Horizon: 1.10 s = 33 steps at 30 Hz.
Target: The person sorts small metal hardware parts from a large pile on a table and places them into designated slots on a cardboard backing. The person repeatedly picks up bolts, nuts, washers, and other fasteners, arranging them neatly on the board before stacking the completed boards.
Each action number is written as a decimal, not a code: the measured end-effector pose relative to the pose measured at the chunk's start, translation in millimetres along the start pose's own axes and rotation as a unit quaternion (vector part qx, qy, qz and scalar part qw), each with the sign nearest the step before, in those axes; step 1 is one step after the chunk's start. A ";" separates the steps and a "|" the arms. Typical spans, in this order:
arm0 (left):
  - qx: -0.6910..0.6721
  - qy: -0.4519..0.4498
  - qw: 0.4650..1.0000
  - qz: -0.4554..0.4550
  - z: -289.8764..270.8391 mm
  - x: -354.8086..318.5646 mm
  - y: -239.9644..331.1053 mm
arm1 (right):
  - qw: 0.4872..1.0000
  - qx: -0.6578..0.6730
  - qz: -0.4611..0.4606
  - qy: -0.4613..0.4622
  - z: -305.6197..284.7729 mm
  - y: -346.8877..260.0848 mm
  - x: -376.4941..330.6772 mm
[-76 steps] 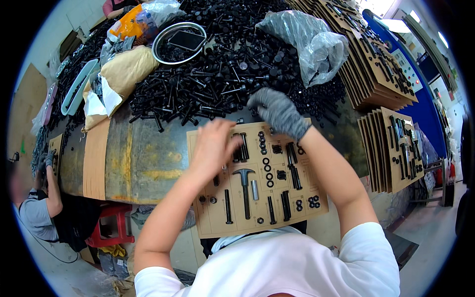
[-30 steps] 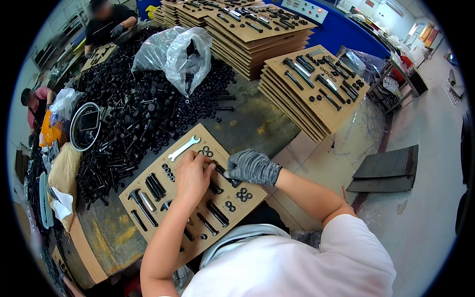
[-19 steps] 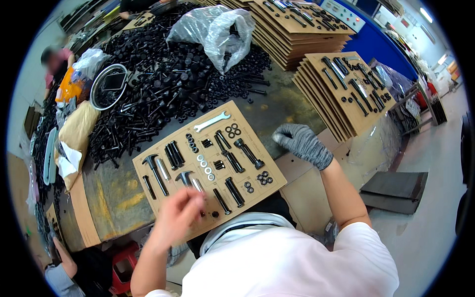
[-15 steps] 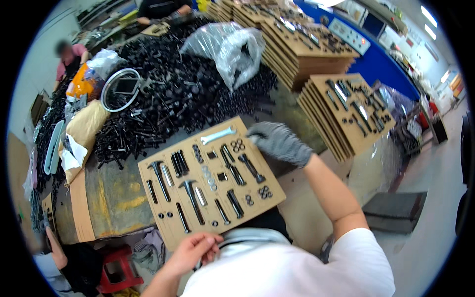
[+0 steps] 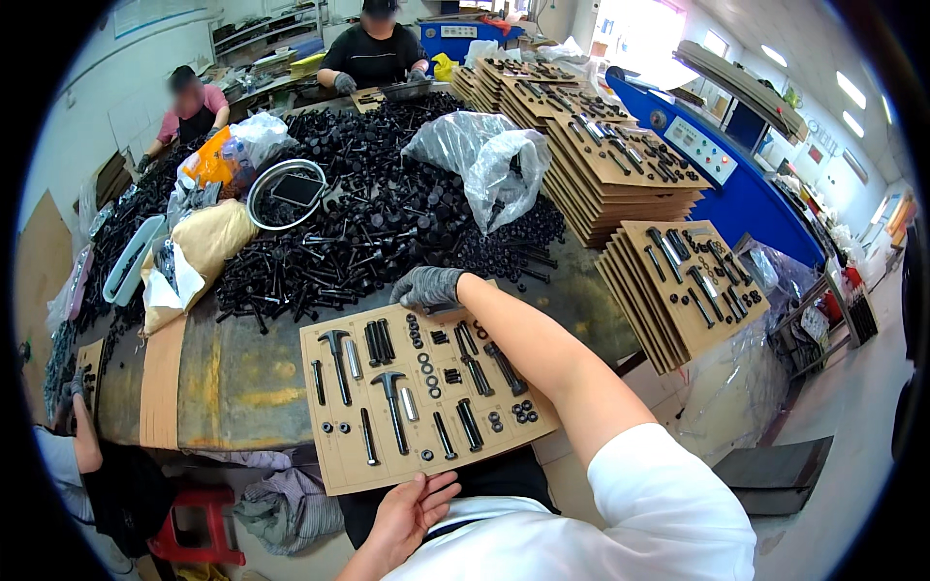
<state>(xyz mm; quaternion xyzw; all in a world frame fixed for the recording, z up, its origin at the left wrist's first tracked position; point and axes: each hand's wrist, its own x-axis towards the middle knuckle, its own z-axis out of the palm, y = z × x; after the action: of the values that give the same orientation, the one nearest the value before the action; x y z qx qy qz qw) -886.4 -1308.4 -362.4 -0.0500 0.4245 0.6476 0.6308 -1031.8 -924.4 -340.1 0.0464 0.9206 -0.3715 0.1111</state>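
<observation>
A brown cardboard board (image 5: 339, 465) lies in front of me, tilted, its near part overhanging the table edge. On it sit T-headed black bolts (image 5: 397, 416), silver tubes (image 5: 409, 404), long black bolts (image 5: 469, 424), nuts (image 5: 524, 412) and washers (image 5: 427, 373) in groups. My right hand (image 5: 429, 289), in a grey glove, is at the board's far edge with fingers curled; what lies under them is hidden, and the wrench seen there earlier does not show. My bare left hand (image 5: 418, 508) is by the near edge, fingers stretched out, holding nothing.
Behind the board spreads a heap of black bolts (image 5: 368, 232) with a plastic bag (image 5: 484, 160) and a round metal-rimmed tray (image 5: 254, 208). Stacked filled boards (image 5: 620, 198) stand right. Two people work across the table (image 5: 232, 387); another's hand (image 5: 73, 392) shows at left.
My right hand has swung left from the board's far right corner to its far edge, over the wrench's place. My left hand's fingers have straightened. The head view has tilted up.
</observation>
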 end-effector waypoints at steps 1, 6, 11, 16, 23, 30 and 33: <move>0.005 -0.008 1.000 -0.003 0.1 2.4 0.2 | 1.000 0.017 0.016 0.006 -4.4 13.2 -0.3; 0.022 -0.003 1.000 0.001 -6.9 -6.7 9.8 | 0.991 0.106 0.071 0.035 -1.0 -24.1 -24.9; 0.057 -0.020 0.998 0.012 -11.3 -17.2 24.9 | 0.987 0.112 0.075 0.082 -17.0 -19.1 -58.4; 0.136 -0.030 0.990 0.034 -7.2 -28.3 54.2 | 0.977 0.093 0.112 0.158 -39.1 -31.1 -119.7; 0.271 -0.062 0.955 0.099 34.3 -36.0 114.2 | 0.937 0.063 0.174 0.296 -72.1 -43.6 -233.6; 0.396 -0.140 0.895 0.149 130.4 1.8 161.6 | 0.875 0.011 0.258 0.410 -100.6 -39.2 -377.9; 0.444 -0.203 0.858 0.162 183.1 23.2 179.1 | 0.857 -0.096 0.281 0.422 -107.7 -44.2 -439.1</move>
<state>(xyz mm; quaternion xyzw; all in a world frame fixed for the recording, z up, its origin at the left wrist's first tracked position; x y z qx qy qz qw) -958.7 -1150.2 -173.0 0.4374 0.5317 0.4796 0.5441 -631.2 -882.7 -130.1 0.4445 0.8582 -0.1787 -0.1842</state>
